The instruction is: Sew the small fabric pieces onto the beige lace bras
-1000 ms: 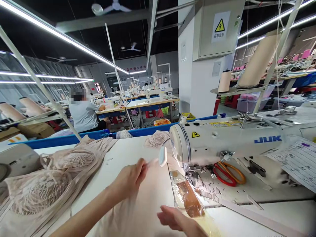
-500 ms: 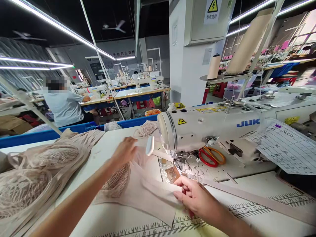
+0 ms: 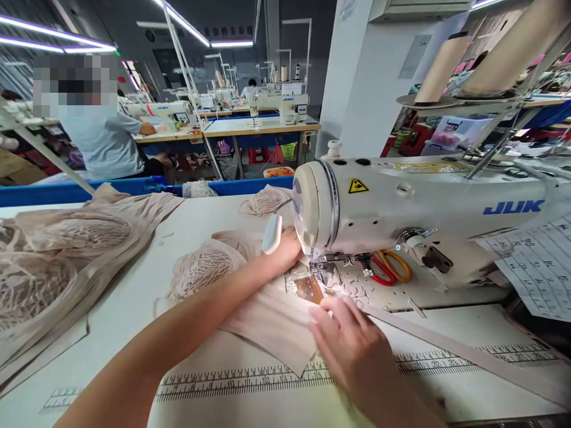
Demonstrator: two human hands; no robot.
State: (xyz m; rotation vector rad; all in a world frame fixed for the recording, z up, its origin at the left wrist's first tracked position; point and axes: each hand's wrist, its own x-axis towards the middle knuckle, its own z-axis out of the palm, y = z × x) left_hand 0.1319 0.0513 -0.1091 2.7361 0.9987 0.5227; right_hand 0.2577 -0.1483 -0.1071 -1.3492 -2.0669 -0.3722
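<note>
A beige bra (image 3: 272, 321) with lace-patterned cups lies spread on the table, one side reaching the sewing machine's needle area (image 3: 316, 267). My left hand (image 3: 285, 249) reaches past the white lever pad to the back of the machine head, its fingers hidden there. My right hand (image 3: 352, 336), slightly blurred, is closed at the bra's edge in front of the needle, fingers bent on the cloth. Just beyond these fingers sits a brown metal plate (image 3: 307, 287). A long beige strip (image 3: 450, 345) runs from the needle area to the lower right.
More beige bras (image 3: 84, 238) are piled at left; another cup (image 3: 266, 201) lies behind. Scissors (image 3: 392, 267) with red and orange handles rest under the machine arm (image 3: 428, 202). A ruler scale (image 3: 250, 380) marks the front. A paper sheet (image 3: 535, 267) hangs right. A person (image 3: 98, 131) sits beyond.
My left hand has moved right, from the cloth to behind the machine head. My right hand stays near the bra's edge, its fingers shifted. The view has tilted down and come closer.
</note>
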